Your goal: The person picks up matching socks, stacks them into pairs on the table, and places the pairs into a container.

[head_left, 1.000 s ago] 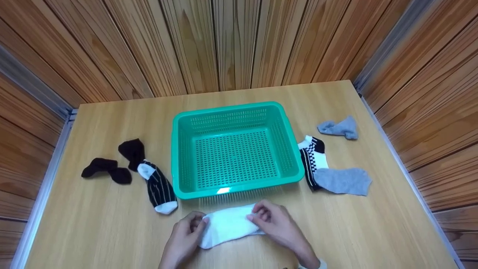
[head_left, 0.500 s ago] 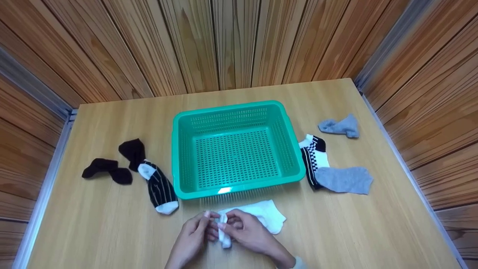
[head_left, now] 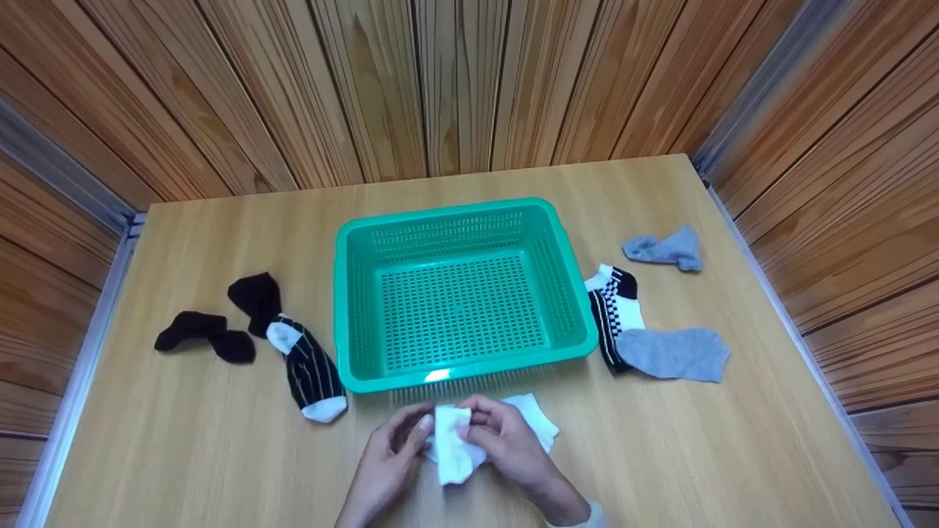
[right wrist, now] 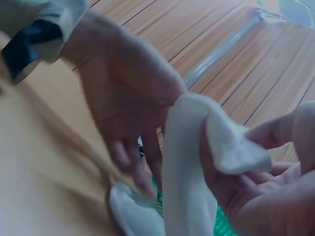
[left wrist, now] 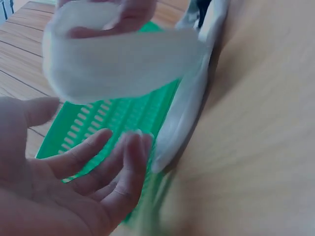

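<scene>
Hands [head_left: 510, 447] at folded plain-white sock [head_left: 451, 444], green basket [head_left: 469, 369] beyond, checker-patterned sock [head_left: 616, 308] nearby

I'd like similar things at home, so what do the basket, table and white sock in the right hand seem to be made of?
Basket: likely moulded plastic, semi-glossy; light glints off its smooth rim.
Table: wood or wood-look laminate; pale grain shows, but not which.
White sock: soft, matte knit, perhaps cotton; it bends limply.
</scene>
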`<state>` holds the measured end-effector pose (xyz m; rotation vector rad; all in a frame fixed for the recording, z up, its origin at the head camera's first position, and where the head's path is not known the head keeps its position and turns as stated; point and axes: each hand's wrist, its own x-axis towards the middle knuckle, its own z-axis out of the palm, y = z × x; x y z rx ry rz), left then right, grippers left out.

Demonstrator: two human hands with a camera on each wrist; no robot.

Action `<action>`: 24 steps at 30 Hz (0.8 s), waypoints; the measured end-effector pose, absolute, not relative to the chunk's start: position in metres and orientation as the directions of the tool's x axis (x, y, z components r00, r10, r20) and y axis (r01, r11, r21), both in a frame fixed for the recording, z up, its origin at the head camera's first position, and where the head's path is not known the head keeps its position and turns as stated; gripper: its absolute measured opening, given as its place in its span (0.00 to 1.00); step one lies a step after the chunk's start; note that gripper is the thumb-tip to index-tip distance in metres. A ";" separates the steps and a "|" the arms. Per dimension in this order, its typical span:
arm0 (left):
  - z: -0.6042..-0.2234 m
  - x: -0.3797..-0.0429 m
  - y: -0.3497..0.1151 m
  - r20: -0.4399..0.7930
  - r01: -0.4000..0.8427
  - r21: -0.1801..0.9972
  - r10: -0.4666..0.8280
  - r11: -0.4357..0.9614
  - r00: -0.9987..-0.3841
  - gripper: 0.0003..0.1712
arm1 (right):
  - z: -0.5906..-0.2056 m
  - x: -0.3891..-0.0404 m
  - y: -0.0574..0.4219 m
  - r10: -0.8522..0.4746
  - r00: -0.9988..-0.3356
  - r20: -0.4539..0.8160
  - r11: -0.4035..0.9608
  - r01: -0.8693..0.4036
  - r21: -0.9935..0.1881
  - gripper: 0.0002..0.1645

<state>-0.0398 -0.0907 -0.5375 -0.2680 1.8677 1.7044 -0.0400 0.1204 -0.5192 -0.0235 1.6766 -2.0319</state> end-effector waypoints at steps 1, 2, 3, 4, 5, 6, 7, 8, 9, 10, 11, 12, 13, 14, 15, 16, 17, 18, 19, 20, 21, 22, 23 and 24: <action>-0.538 -0.040 -0.089 -0.540 -0.515 0.842 0.256 0.160 -0.802 0.40 | -0.519 -0.041 0.122 -0.397 -0.874 -0.280 -0.145 0.360 -0.922 0.15; -0.539 -0.040 -0.086 -0.538 -0.515 0.843 0.275 0.157 -0.797 0.42 | -0.519 -0.041 0.123 -0.403 -0.876 -0.266 -0.162 0.354 -0.921 0.14; -0.540 -0.040 -0.084 -0.533 -0.510 0.846 0.295 0.155 -0.793 0.44 | -0.519 -0.042 0.124 -0.404 -0.876 -0.263 -0.171 0.355 -0.919 0.13; -0.541 -0.040 -0.082 -0.521 -0.499 0.853 0.314 0.154 -0.794 0.45 | -0.520 -0.043 0.124 -0.399 -0.878 -0.263 -0.165 0.351 -0.922 0.13; -0.542 -0.040 -0.079 -0.512 -0.490 0.858 0.327 0.153 -0.794 0.46 | -0.521 -0.044 0.125 -0.389 -0.881 -0.271 -0.149 0.350 -0.925 0.13; -0.543 -0.039 -0.078 -0.500 -0.481 0.865 0.337 0.144 -0.798 0.45 | -0.522 -0.045 0.125 -0.375 -0.881 -0.287 -0.127 0.356 -0.926 0.13; -0.544 -0.039 -0.076 -0.484 -0.466 0.874 0.343 0.139 -0.805 0.44 | -0.523 -0.045 0.125 -0.360 -0.882 -0.303 -0.100 0.359 -0.928 0.14; -0.545 -0.039 -0.074 -0.471 -0.450 0.881 0.343 0.144 -0.813 0.43 | -0.524 -0.046 0.126 -0.343 -0.884 -0.318 -0.068 0.361 -0.930 0.14; -0.545 -0.038 -0.073 -0.457 -0.431 0.889 0.338 0.153 -0.823 0.40 | -0.525 -0.046 0.126 -0.324 -0.887 -0.328 -0.036 0.358 -0.933 0.15; -0.546 -0.038 -0.073 -0.444 -0.410 0.896 0.330 0.171 -0.833 0.38 | -0.525 -0.047 0.127 -0.302 -0.892 -0.335 0.001 0.351 -0.936 0.16; -0.546 -0.038 -0.072 -0.441 -0.397 0.897 0.318 0.196 -0.839 0.35 | -0.526 -0.047 0.128 -0.280 -0.898 -0.339 0.036 0.343 -0.938 0.16; -0.546 -0.038 -0.073 -0.434 -0.380 0.898 0.309 0.220 -0.846 0.32 | -0.527 -0.047 0.129 -0.261 -0.904 -0.340 0.066 0.334 -0.940 0.17; -0.546 -0.038 -0.073 -0.430 -0.366 0.897 0.300 0.248 -0.852 0.30 | -0.527 -0.047 0.130 -0.243 -0.911 -0.334 0.090 0.322 -0.942 0.17; -0.545 -0.038 -0.075 -0.421 -0.345 0.897 0.296 0.278 -0.857 0.27 | -0.526 -0.047 0.132 -0.225 -0.917 -0.329 0.112 0.311 -0.944 0.17; -0.544 -0.038 -0.076 -0.403 -0.316 0.900 0.296 0.300 -0.866 0.24 | -0.525 -0.047 0.134 -0.208 -0.923 -0.324 0.131 0.302 -0.944 0.17; -0.544 -0.038 -0.078 -0.388 -0.292 0.902 0.301 0.318 -0.871 0.22 | -0.524 -0.048 0.136 -0.199 -0.927 -0.319 0.144 0.295 -0.945 0.17; -0.542 -0.037 -0.080 -0.371 -0.267 0.905 0.308 0.332 -0.876 0.20 | -0.522 -0.047 0.138 -0.195 -0.929 -0.314 0.153 0.287 -0.945 0.18; -0.541 -0.037 -0.082 -0.345 -0.234 0.911 0.316 0.341 -0.884 0.18 | -0.521 -0.047 0.141 -0.195 -0.931 -0.308 0.158 0.280 -0.947 0.18; -0.540 -0.037 -0.084 -0.316 -0.199 0.916 0.322 0.347 -0.892 0.17 | -0.519 -0.047 0.143 -0.197 -0.933 -0.299 0.159 0.271 -0.949 0.18; -0.539 -0.036 -0.086 -0.288 -0.166 0.921 0.331 0.351 -0.899 0.17 | -0.518 -0.047 0.145 -0.200 -0.935 -0.292 0.162 0.263 -0.951 0.18; -0.538 -0.036 -0.088 -0.265 -0.142 0.927 0.339 0.347 -0.903 0.17 | -0.516 -0.047 0.148 -0.203 -0.936 -0.286 0.158 0.257 -0.953 0.18; -0.536 -0.036 -0.090 -0.249 -0.127 0.932 0.347 0.340 -0.904 0.16 | -0.515 -0.047 0.150 -0.204 -0.938 -0.280 0.150 0.253 -0.956 0.18; -0.535 -0.037 -0.092 -0.238 -0.118 0.936 0.352 0.331 -0.905 0.16 | -0.514 -0.047 0.152 -0.202 -0.940 -0.275 0.143 0.249 -0.958 0.18; -0.533 -0.037 -0.094 -0.240 -0.123 0.939 0.357 0.320 -0.903 0.15 | -0.513 -0.047 0.154 -0.195 -0.942 -0.272 0.134 0.250 -0.959 0.18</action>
